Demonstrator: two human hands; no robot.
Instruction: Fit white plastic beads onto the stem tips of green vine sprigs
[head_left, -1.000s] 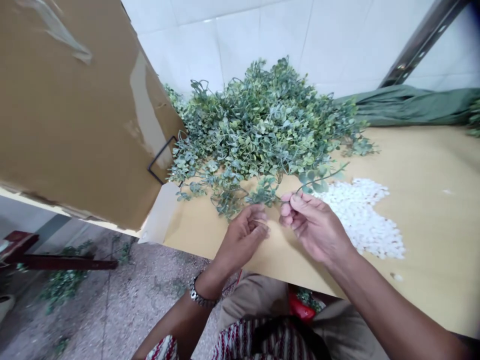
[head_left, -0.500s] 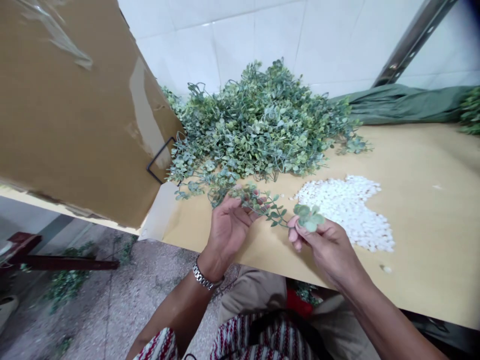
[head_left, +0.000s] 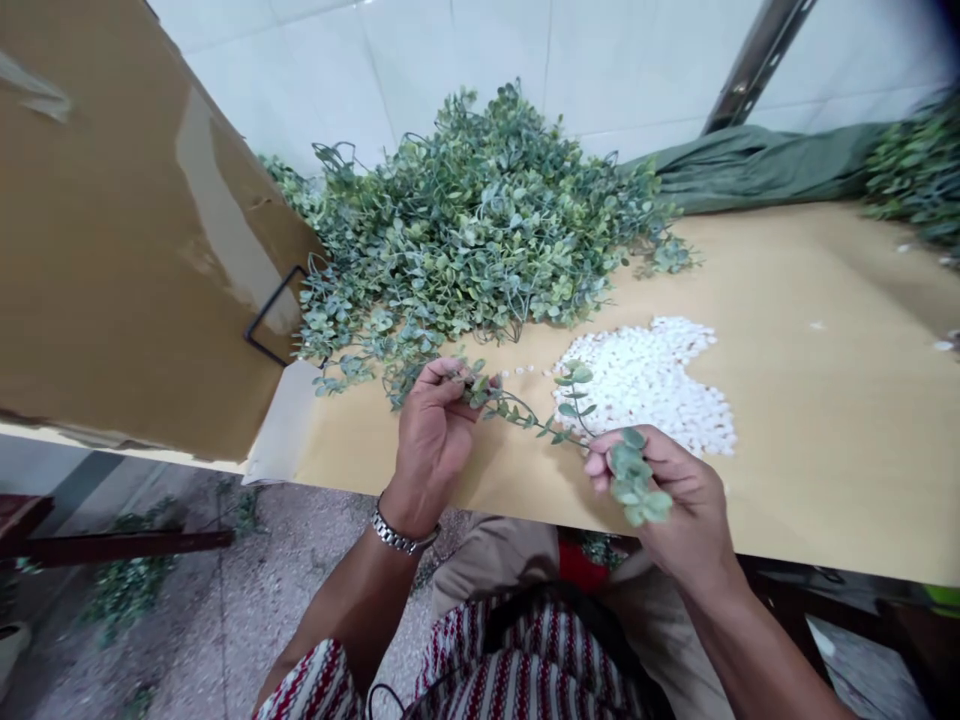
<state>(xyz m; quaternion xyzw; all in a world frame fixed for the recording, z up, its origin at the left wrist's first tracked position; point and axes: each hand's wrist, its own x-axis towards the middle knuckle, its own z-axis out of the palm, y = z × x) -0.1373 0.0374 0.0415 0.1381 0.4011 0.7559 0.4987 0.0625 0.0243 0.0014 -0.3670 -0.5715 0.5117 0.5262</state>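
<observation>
Holding a slender, plastic-looking green leafy sprig (head_left: pixel 559 436) lengthwise across mid-frame, sloping down rightward, pinched by left hand (head_left: pixel 433 435) and right hand (head_left: pixel 688 500).

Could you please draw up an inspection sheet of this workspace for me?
Surface: tan tabletop, smooth-looking, with heaped things on it.
Job's things: green sprig held up between the hands; large greenery pile behind; spread of white pieces beyond the right hand.
Clutter: a few stray white pieces beside the spread; loose greenery on the floor.
Grippers: bare hands; left hand and right hand both pinch the sprig.
Cables: thin dark loop by the striped shirt; cannot tell whether it is a cable.
Surroundings: cardboard at left, tiled wall behind, green cloth along it.
</observation>
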